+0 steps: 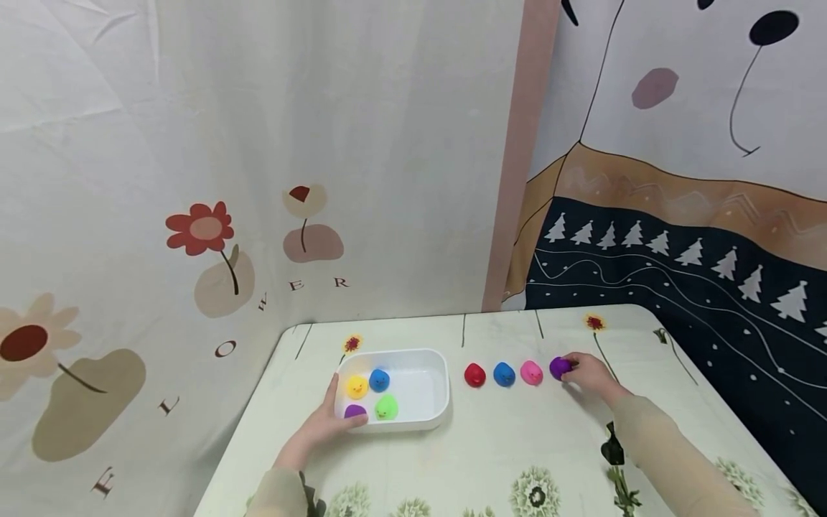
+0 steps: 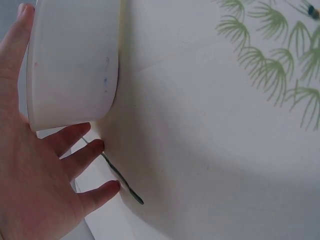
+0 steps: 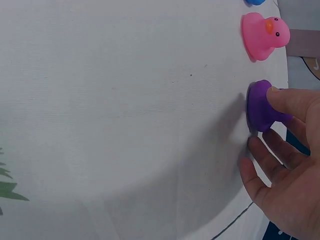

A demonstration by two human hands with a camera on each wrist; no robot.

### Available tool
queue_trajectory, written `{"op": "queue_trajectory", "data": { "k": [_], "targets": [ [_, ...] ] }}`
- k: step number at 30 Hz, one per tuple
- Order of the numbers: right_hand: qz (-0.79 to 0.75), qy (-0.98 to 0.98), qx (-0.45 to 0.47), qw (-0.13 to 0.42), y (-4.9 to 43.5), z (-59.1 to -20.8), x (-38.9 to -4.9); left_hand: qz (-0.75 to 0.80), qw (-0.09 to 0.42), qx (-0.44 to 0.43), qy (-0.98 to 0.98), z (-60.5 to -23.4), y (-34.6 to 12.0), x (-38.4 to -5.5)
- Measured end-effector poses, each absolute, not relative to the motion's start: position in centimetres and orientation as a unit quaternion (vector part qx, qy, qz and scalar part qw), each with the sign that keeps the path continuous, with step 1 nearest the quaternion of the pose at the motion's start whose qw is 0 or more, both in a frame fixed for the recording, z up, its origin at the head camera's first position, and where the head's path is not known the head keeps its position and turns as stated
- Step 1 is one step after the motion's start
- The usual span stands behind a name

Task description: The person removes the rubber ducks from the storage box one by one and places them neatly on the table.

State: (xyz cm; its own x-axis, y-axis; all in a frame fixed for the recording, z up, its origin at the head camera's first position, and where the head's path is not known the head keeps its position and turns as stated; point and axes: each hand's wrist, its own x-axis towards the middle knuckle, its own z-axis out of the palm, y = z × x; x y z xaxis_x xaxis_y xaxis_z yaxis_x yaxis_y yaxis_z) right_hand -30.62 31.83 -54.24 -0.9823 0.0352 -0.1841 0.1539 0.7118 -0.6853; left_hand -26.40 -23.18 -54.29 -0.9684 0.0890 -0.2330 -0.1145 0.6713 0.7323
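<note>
Both forearms (image 1: 678, 452) stretched forward, left grip (image 1: 324, 422) with fingers (image 2: 82, 158) spread, right grip (image 1: 586, 374) pinching.

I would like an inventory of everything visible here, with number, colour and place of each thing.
Tablecloth: one, off-white with flowers, under the tub and ducks
Tub: one, white, left of the row
Ducks in tub: four, yellow, blue, green, purple (partly hidden), left half
Ducks in row: four, red, blue, pink, purple, right of tub
Backdrop panels: two, pale flowered and navy-tan-white, behind
Sleeves: two, beige, on the arms
Left hand: one, bare, holding the tub's near left corner
Right hand: one, bare, pinching the row's purple duck
</note>
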Motion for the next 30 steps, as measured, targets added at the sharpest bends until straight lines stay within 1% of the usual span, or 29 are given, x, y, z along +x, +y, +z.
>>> {"op": "queue_trajectory", "data": {
  "k": [7,15,19,24,30],
  "targets": [
    [-0.376,0.922,0.049,0.073,31.6,-53.6,-30.6,0.409,0.127,-0.009,0.903,-54.0,-23.1,-26.2],
    [-0.372,0.927,0.032,0.021,29.2,-51.6,-31.0,0.405,0.124,-0.003,0.906,-53.6,-23.0,-26.0],
    [-0.401,0.916,0.024,0.004,27.0,-51.0,-31.4,0.402,0.123,0.000,0.908,-53.6,-23.0,-26.0],
    [-0.456,0.890,0.008,0.005,23.2,-49.8,-31.6,0.403,0.122,-0.001,0.907,-53.8,-23.1,-26.1],
    [-0.500,0.865,-0.036,0.000,18.1,-48.8,-31.6,0.409,0.122,-0.004,0.904,-54.3,-23.1,-26.2]
  ]
}}
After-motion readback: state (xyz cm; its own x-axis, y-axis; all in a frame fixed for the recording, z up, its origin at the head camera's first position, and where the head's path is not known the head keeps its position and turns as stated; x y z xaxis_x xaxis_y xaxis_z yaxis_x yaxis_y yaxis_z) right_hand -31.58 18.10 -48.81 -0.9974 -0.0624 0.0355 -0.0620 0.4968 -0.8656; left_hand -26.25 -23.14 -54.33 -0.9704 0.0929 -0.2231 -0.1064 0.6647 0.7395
